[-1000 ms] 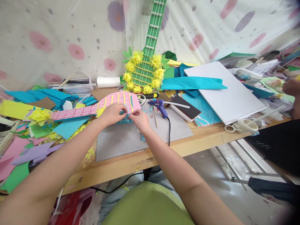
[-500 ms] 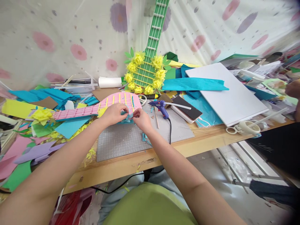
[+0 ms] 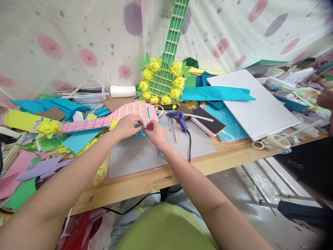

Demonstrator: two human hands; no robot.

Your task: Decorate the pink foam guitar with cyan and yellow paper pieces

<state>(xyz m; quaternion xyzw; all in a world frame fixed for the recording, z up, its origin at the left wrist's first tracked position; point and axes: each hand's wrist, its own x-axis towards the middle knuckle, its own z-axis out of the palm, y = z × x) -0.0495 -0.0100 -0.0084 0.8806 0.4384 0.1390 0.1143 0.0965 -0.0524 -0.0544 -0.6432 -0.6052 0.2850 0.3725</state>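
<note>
My left hand (image 3: 126,126) and my right hand (image 3: 155,132) meet over the near edge of a pink paper guitar (image 3: 104,119) that lies flat on the table. Both pinch a small crumpled piece of turquoise crepe paper (image 3: 141,130) between their fingertips. The paper sits just above a grey cutting mat (image 3: 140,154). More turquoise scraps lie on the mat under my right wrist. Most of the held piece is hidden by my fingers.
A blue glue gun (image 3: 178,119) with a black cord rests right of my hands. A green guitar with yellow paper flowers (image 3: 163,74) leans against the back cloth. A white board (image 3: 253,102), a phone (image 3: 208,123), tape rolls (image 3: 275,141) and coloured paper heaps (image 3: 39,149) crowd the table. Another person's hand (image 3: 325,100) shows far right.
My hands have stayed in place, with the fingers working the turquoise paper slightly. The view has shifted a little.
</note>
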